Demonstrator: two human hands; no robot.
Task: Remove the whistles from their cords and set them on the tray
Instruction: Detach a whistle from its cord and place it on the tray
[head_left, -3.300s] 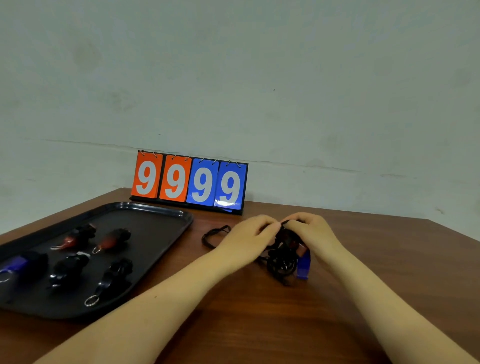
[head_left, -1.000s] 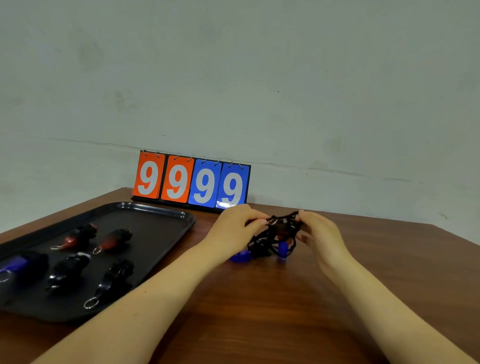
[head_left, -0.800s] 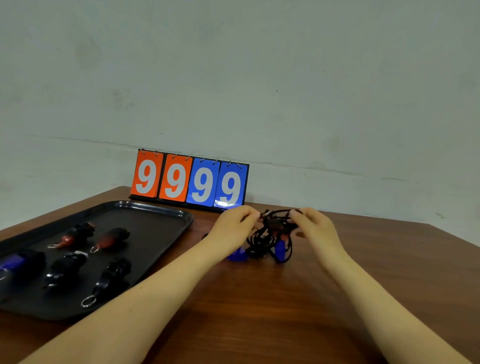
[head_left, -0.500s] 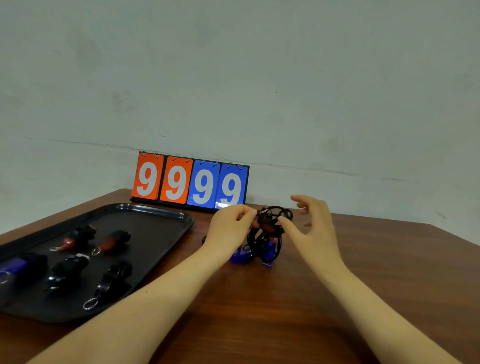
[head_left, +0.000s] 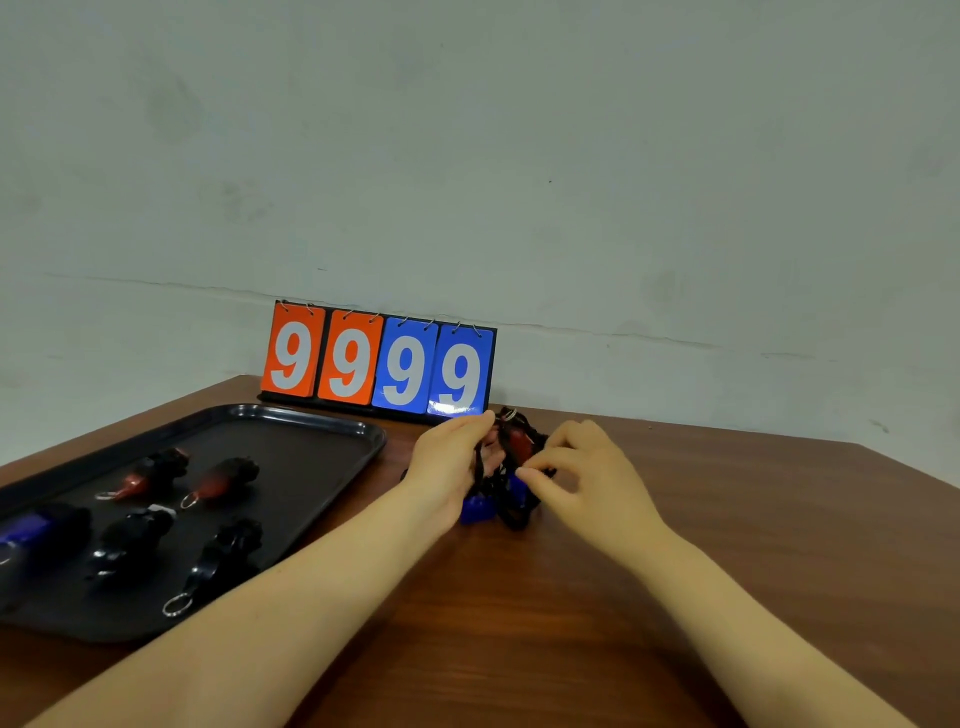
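Five whistles (head_left: 135, 535) lie on tray (head_left: 311, 431). My left hand (head_left: 449, 467) and right hand (head_left: 582, 475) pinch the cord tangle (head_left: 511, 512) on desk (head_left: 727, 545); red and blue whistles remain attached.

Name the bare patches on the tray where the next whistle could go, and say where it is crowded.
Bare: the tray's far half, from the red whistles to the rim near the scoreboard, and its right edge. Crowded: the near left, with five whistles.
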